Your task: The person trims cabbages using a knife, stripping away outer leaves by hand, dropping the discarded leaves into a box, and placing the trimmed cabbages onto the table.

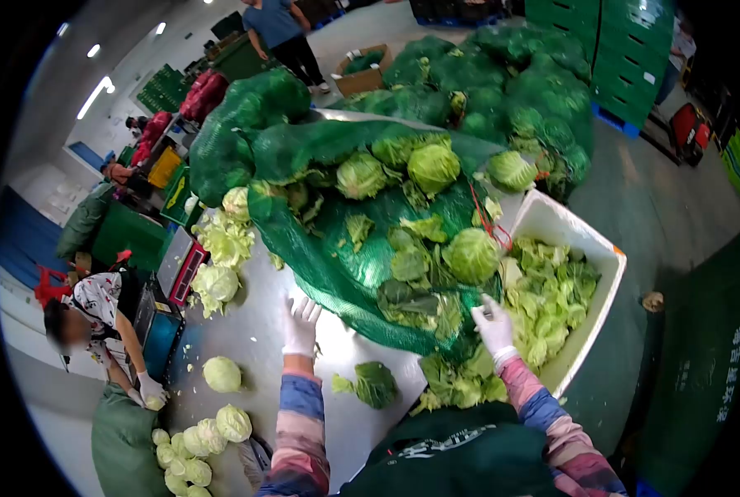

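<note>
My left hand [302,325], in a white glove, has its fingers apart over the metal table [262,331], beside the lower left edge of a green mesh bag [345,298]. Nothing is in it. White-gloved too, my right hand [493,321] is at the bag's lower right edge, its fingers bent together near the mesh; what they hold, if anything, is too small to tell. Inside the opened bag lie cabbages and loose leaves, with one cabbage [472,256] just above my right hand. A dark green leaf [375,384] rests on the table between my forearms.
A white foam box [590,331] of leaves stands at the right. Trimmed cabbages [222,374] lie on the table's left side. A co-worker [105,315] with gloved hands is at the left. Full mesh bags [478,83] and green crates [627,66] are behind.
</note>
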`<state>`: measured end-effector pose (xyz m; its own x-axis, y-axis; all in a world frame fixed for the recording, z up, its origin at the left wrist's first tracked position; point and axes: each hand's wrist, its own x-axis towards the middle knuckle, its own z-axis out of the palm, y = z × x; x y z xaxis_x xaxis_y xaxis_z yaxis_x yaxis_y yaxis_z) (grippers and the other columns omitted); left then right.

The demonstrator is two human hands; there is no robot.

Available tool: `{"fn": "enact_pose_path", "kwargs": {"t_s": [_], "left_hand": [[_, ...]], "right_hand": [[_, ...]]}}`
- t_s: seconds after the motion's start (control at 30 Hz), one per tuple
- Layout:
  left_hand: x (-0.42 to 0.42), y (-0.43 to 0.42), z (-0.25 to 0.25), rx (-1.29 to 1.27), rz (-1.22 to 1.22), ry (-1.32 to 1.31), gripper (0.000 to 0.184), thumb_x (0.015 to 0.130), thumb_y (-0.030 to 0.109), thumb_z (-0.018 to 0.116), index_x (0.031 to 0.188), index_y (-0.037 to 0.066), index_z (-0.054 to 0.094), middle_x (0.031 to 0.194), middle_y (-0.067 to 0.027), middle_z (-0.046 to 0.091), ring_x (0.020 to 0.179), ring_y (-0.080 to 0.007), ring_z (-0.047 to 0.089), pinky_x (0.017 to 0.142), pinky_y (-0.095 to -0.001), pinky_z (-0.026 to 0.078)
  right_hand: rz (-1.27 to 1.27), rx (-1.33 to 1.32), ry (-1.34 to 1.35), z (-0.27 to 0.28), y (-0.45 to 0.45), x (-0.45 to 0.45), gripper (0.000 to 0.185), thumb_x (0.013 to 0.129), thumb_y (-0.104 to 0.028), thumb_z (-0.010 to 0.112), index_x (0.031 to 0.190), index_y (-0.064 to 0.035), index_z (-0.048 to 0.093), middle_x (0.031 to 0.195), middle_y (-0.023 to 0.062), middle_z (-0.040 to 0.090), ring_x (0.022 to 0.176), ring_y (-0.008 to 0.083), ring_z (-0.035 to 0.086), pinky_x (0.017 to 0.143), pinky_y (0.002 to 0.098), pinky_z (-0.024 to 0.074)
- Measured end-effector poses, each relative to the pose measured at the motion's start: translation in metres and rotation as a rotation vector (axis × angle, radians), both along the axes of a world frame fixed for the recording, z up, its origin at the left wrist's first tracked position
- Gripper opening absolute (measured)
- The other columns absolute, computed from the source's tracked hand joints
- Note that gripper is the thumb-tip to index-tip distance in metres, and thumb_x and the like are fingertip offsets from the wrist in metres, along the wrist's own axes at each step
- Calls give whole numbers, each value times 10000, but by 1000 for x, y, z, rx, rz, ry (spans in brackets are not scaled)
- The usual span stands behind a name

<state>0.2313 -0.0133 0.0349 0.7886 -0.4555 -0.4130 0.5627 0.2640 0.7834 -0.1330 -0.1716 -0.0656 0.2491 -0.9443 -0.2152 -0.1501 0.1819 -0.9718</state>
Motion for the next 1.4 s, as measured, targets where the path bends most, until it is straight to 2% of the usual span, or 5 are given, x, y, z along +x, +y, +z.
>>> {"fn": "enact_pose_path", "kwargs": {"t_s": [0.17,0.3,0.4,0.87,1.4], "left_hand": [[57,-85,-50,442,-43,-628,993,724,341,827,1436,-59,261,1373,-206,460,1211,-289,482,1027,-367,379],[63,-93,-111,653,-99,-492,450,878,225,653,1198,-81,573,1149,-180,640,1016,-282,601,907,-350,447],[42,-73,-115,630,4,-458,434,957,261,530,1203,-95,562,1132,-196,644,1008,-293,600,906,-356,440],[-35,91,7,18,-70,48,384,990,334,504,1184,12,582,1051,-95,652,881,-219,638,781,-351,531],[-6,271,12,400,287,-246,431,943,273,598,1286,22,525,1232,-98,587,1075,-236,566,956,-364,447]], "right_hand": [[-200,-363,464,9,-87,13,871,772,-350,756,1462,-49,318,1292,269,508,1217,427,469,1025,439,376],[-56,-287,459,4,-113,28,791,720,-325,806,1354,0,463,1003,228,671,891,348,654,834,402,498],[15,-207,370,-26,-122,30,412,723,-271,806,1023,-10,697,801,152,697,737,286,667,718,354,512],[37,75,23,49,-87,3,210,855,-183,714,962,-27,624,629,12,553,364,97,424,343,283,349],[183,-58,41,-12,46,42,381,865,-270,694,1108,13,618,685,27,622,472,106,533,435,259,428]]}}
